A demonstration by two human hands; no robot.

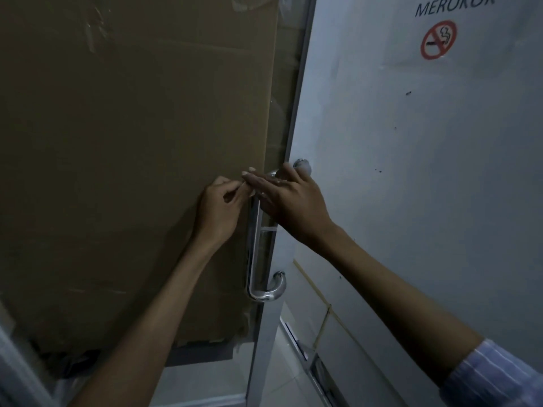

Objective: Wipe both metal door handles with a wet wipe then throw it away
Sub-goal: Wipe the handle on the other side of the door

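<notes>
At centre frame, both hands are meeting at the top of the upright, polished metal door handle [255, 248], the left hand [219, 208] pinching something unclear, the right hand [289, 198] lying nearer, fingers extended flat, bar running downward below them.

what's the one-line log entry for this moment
stage: at door handle top | left hand: pinching something small, unclear | right hand: fingers straight | bin: unseen

The handle [255, 245] is a polished metal U-shaped bar, upright on the door edge, its lower bend free and shiny, its upper end hidden behind the hands. The wipe cannot be made out.
</notes>
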